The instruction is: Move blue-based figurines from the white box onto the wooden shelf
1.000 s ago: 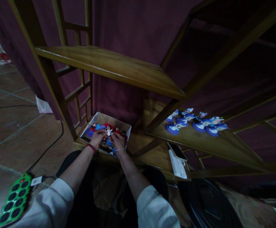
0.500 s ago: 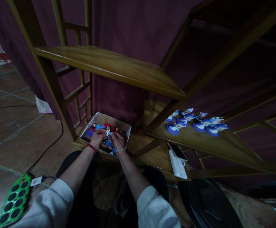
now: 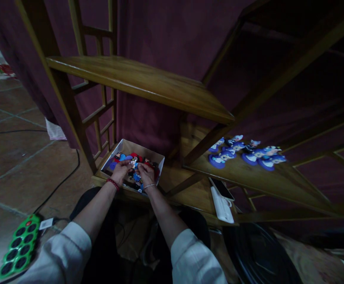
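A white open box on the low wooden shelf holds several small figurines in red, blue, purple and black. Over it, my left hand and my right hand meet around a small white and blue figurine. The fingers of both hands are closed on it, one hand from each side. Their tips partly cover the figurine, so its details are hard to make out. Loose figurines lie below and around my fingers in the box.
Several figurines on purple bases stand on the right-hand shelf. Beneath it lie a phone and a white object. An upper shelf board overhangs the box. A green power strip is on the floor at left.
Both hands stay over the box on the white and blue figurine, with only slight finger movement. The whole view has shifted a little.
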Tool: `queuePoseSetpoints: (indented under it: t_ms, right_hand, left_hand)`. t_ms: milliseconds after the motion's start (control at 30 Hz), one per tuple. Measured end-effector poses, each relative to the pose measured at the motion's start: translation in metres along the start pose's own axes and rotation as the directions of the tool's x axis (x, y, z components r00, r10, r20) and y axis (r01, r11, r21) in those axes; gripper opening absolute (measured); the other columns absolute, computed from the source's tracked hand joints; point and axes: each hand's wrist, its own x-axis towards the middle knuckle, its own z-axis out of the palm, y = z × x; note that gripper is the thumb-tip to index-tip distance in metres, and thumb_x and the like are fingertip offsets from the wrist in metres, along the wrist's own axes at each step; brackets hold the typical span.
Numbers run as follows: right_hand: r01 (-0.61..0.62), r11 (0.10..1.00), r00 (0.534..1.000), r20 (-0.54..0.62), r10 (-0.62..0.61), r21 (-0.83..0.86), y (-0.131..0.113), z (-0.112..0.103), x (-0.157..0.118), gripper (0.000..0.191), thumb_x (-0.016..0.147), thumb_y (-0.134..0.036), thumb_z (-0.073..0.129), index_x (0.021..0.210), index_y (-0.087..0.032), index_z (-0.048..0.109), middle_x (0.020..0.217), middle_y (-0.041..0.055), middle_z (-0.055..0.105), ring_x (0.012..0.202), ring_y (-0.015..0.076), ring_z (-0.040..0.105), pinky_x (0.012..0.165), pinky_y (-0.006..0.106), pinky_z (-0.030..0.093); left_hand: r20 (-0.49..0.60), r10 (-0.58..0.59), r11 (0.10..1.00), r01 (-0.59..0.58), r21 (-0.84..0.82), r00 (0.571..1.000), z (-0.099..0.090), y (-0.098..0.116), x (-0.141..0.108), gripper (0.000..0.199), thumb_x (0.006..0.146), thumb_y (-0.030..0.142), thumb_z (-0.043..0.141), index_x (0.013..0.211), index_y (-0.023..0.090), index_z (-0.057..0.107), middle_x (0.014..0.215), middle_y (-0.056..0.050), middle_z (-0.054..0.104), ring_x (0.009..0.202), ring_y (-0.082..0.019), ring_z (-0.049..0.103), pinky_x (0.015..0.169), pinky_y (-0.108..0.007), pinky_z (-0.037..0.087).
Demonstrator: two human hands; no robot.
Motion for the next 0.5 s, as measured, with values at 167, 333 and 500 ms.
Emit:
queuePoseSetpoints:
  t_ms: [167, 333, 500]
  right_hand:
    - [-0.003, 0.999, 1.000, 0.006, 0.003, -0.038, 0.000, 0.003, 0.003, 0.030, 0.061, -0.034, 0.065, 0.082, -0.013, 0.066, 0.054, -0.0015, 0.062, 0.048, 0.0091, 0.056, 0.052, 0.021, 0.048]
    - [-0.001, 0.995, 1.000, 0.024, 0.004, -0.100, 0.004, 0.008, 0.002, 0.023, 0.064, -0.028, 0.062, 0.083, -0.015, 0.065, 0.056, -0.0012, 0.063, 0.051, 0.0091, 0.057, 0.054, 0.021, 0.049]
    - [0.044, 0.983, 0.997, 0.065, -0.032, -0.180, 0.012, 0.010, 0.007, 0.018, 0.066, -0.023, 0.059, 0.082, -0.019, 0.065, 0.062, -0.0024, 0.064, 0.056, 0.0093, 0.060, 0.057, 0.021, 0.049]
  left_hand:
    - [-0.019, 0.006, 0.999, -0.005, 0.052, 1.000, -0.001, 0.005, -0.001, 0.022, 0.051, 0.016, 0.070, 0.069, 0.013, 0.056, 0.063, 0.002, 0.058, 0.060, -0.008, 0.055, 0.057, -0.019, 0.044]
    - [-0.064, 0.012, 0.998, -0.008, 0.064, 0.998, -0.004, 0.009, -0.004, 0.023, 0.052, 0.011, 0.069, 0.071, 0.012, 0.055, 0.064, 0.001, 0.058, 0.056, -0.008, 0.055, 0.054, -0.021, 0.045]
    - [-0.063, -0.003, 0.998, 0.007, 0.063, 0.998, -0.006, 0.011, -0.005, 0.025, 0.052, 0.010, 0.070, 0.071, 0.013, 0.053, 0.063, 0.001, 0.058, 0.056, -0.009, 0.056, 0.055, -0.022, 0.048]
